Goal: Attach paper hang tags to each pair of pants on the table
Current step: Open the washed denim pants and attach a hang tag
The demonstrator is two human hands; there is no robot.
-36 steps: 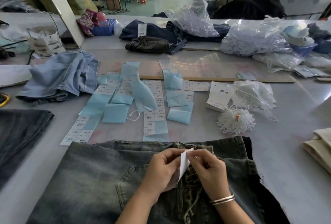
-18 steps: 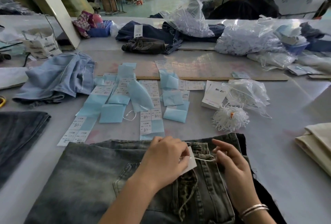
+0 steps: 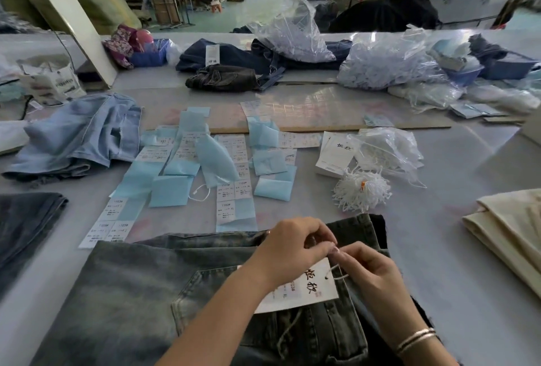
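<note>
We count one white paper hang tag point(image 3: 304, 289) on one grey washed denim pants point(image 3: 140, 292) at the worktop's near edge; left hand point(image 3: 288, 245) and right hand point(image 3: 370, 272) pinch its white string point(image 3: 336, 273).

Both forearms bare, no sleeves in view. Right wrist: thin metal bangles point(image 3: 416, 338), silver-toned, looks like two or three stacked. Left hand point(image 3: 288, 244), right hand point(image 3: 370, 273): no gloves

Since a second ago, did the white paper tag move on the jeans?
Yes. The hang tag was held up on edge near the waistband of the grey jeans; now it lies flat lower down, beside the back pocket, its string pinched by both hands.
</note>
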